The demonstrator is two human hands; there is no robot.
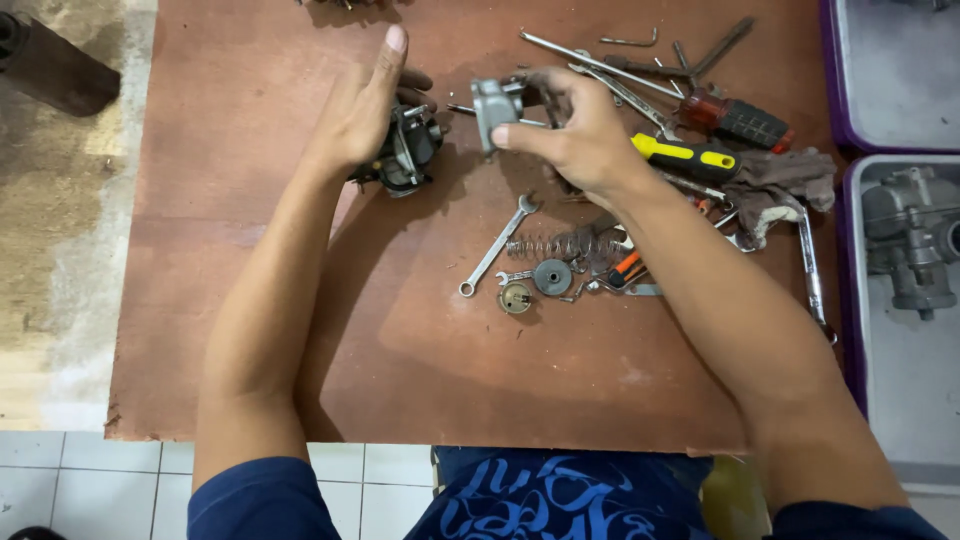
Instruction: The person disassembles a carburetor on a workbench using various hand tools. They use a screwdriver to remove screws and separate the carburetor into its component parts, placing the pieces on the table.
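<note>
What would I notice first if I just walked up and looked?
Two hands in the middle of a brown board: the left hand rests on a dark engine part, and the right hand holds up a small grey metal piece. To their right lies a heap of tools, with a yellow-handled screwdriver standing out.

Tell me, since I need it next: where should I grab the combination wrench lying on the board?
Take the wrench by its bare mid-shank, from above. It lies flat and diagonal, open end up by the right hand, ring end lower left; a spring crowds its right side.
</note>
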